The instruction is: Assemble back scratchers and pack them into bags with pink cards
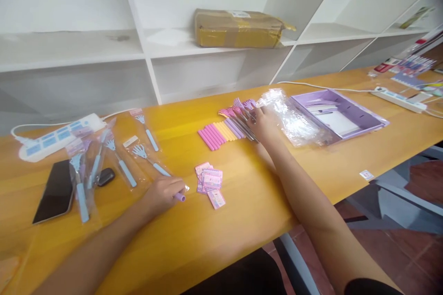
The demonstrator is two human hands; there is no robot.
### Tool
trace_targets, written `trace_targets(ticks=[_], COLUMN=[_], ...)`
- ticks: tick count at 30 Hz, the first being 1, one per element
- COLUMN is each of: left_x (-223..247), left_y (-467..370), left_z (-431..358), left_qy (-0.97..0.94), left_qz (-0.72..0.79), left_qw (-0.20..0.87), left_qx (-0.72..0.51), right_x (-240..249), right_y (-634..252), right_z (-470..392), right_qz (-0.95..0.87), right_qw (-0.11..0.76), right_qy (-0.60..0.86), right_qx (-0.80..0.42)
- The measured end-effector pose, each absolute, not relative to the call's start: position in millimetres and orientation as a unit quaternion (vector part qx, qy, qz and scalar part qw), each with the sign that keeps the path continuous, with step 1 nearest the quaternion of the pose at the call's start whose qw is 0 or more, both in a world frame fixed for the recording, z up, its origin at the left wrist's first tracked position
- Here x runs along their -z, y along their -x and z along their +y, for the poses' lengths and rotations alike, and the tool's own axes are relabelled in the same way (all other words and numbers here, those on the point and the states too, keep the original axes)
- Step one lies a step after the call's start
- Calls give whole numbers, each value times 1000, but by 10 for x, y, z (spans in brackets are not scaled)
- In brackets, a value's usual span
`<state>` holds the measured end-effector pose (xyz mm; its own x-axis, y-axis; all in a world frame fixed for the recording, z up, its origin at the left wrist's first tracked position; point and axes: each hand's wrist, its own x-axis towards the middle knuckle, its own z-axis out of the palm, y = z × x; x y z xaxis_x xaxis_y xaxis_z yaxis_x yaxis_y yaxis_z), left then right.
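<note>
My left hand (164, 195) is closed round a purple tube (180, 197), whose open end points right. My right hand (263, 124) reaches over the metal rods (246, 130) with pink and purple hand-shaped heads (238, 108); its fingertips are partly hidden among them. Beside the rods lies a row of pink, yellow and purple tubes (221, 132). Small printed cards (212, 179) are loosely piled between my hands. On the left, several blue hand-shaped scratchers (126, 173) lie in clear bags.
Clear plastic bags (294, 117) lie beside a purple open box (367, 120). At the left are a power strip (62, 136), a phone (53, 191) and a black object (106, 176). A taped carton (238, 30) sits on the white shelf. Another power strip (399, 100) is at right.
</note>
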<state>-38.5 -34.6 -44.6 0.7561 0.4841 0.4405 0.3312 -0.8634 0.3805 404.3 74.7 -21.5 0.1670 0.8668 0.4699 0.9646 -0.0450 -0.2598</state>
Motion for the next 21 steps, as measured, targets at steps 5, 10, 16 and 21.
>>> trace_targets(ticks=[5,10,16,21], left_x=[459,451,413,354], left_y=[411,404,395,391], left_z=[-334,-334,-319,-380], left_qy=[-917,-915,-914,-855], left_qz=[234,233,228,318], left_qw=[188,196,202,299], left_qx=[-264,-266,-267,-280], right_x=[293,311,262,201], right_y=[-4085,-4053,-4042,-4019], right_z=[718,704,739,726], right_qz=[-653,-641,-670,-666], right_qw=[276,255,203,208], right_qy=[702,719,709,711], right_qx=[69,87,90,93])
